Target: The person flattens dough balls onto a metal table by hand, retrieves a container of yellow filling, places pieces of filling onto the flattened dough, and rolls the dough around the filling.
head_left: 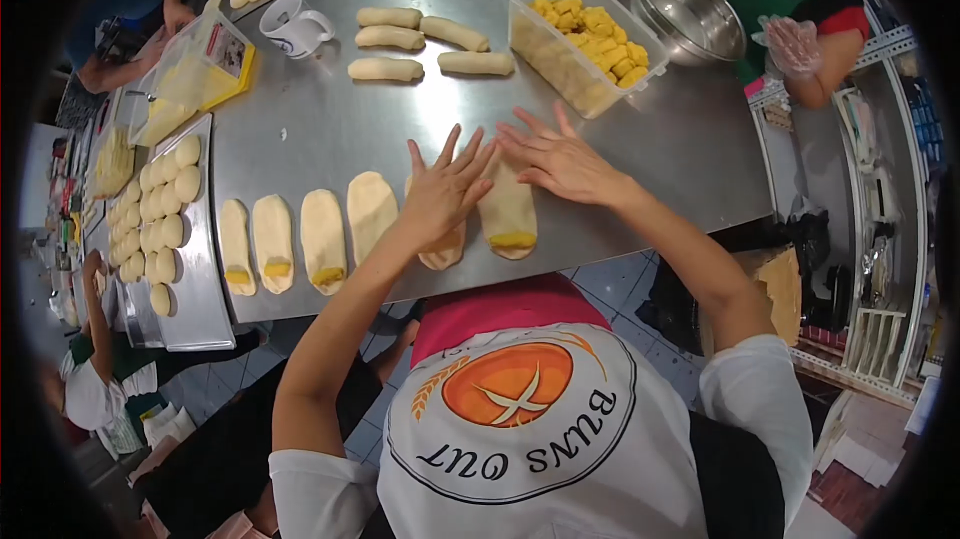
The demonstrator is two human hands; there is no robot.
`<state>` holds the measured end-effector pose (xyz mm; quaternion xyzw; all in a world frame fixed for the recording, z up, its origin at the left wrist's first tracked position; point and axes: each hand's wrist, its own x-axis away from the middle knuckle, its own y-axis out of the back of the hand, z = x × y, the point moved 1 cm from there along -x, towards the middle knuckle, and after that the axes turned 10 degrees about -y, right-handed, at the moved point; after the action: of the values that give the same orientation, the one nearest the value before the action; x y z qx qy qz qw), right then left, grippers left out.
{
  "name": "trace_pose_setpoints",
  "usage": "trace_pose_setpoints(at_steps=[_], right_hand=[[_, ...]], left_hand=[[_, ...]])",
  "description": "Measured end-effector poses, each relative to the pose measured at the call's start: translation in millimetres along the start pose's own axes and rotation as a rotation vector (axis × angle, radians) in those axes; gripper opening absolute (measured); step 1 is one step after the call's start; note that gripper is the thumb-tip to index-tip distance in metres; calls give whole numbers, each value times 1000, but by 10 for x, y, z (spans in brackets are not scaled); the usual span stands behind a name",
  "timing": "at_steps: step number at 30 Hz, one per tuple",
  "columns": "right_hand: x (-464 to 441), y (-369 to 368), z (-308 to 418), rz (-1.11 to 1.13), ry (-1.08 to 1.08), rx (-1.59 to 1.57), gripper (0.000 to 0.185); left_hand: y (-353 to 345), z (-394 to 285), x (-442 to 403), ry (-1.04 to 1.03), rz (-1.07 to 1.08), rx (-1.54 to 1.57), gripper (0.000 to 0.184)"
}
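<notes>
My left hand (446, 187) is open, fingers spread, over a flattened dough oval (445, 251) that it mostly hides. Beside it my right hand (563, 161) is also open, its fingertips at the far end of another dough oval (508, 201). A strip of yellow filling (512, 239) lies across that oval's near end. Whether the fingers press on the dough, I cannot tell. Further left lie several more dough ovals (322, 224); most show yellow filling at the near end. Beyond my hands rest several rolled dough logs (390, 37).
A clear plastic tub (560, 74) of yellow pieces stands beyond my right hand, next to steel bowls (690, 9). At left are a tray (197, 289) of dough balls, a white mug (297, 27) and a yellow-based container (215, 64). Co-workers' hands (795, 47) appear around the steel table (690, 159).
</notes>
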<state>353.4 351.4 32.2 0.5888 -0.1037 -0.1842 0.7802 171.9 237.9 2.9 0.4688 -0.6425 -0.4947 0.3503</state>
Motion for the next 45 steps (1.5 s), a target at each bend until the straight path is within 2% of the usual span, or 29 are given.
trace_pose_setpoints(at_steps=[2,4,6,9,11,12,13,15,16,18,24,27,30,33,36,39,42,45], right_hand=[[67,-125,-20,94,-30,150,55],[103,-314,-69,105,-119,60,54],[53,-187,32,58,-120,83,53],[213,-10,209,-100,-206,-93,41],[351,9,207,-112,-213,-274,30],[482,1,243,-120,-242,-361,24],[588,5,305,-127,-228,-379,19],[682,-36,459,-160,-169,-423,10],[736,-43,524,-148,-127,-361,10],[828,-73,679,-122,-24,-247,12],[807,-334,690,-181,-68,-104,12],[676,-410,659,-273,-56,-240,9],[631,-315,610,-63,-494,-754,10],[555,-301,615,-59,-627,-935,12],[536,-213,620,-71,-487,-808,15],[590,-201,668,-203,-228,-537,20],[632,-298,669,-260,-228,-520,27],[573,-297,583,-143,-273,-570,24]], left_hand=[[-112,48,-14,39,50,0,51],[-362,71,8,4,-119,-29,50],[-167,23,-25,41,-75,-55,47],[80,-126,155,78,-347,85,37],[205,-146,262,114,-324,332,22],[116,-169,283,34,-511,350,8],[211,-252,330,83,-392,381,13],[221,-351,399,43,-316,423,15],[209,-396,399,32,-284,425,17],[171,-501,398,-14,-274,441,21],[95,-566,427,-82,-217,409,31],[110,-579,452,-84,-217,361,37],[100,-598,452,-48,-218,354,40],[26,-587,426,-6,-214,309,42],[-58,-512,392,-16,-251,266,43],[-45,-484,409,-26,-303,260,38],[26,-609,430,-8,-369,291,29],[-11,-638,412,18,-367,293,21]])
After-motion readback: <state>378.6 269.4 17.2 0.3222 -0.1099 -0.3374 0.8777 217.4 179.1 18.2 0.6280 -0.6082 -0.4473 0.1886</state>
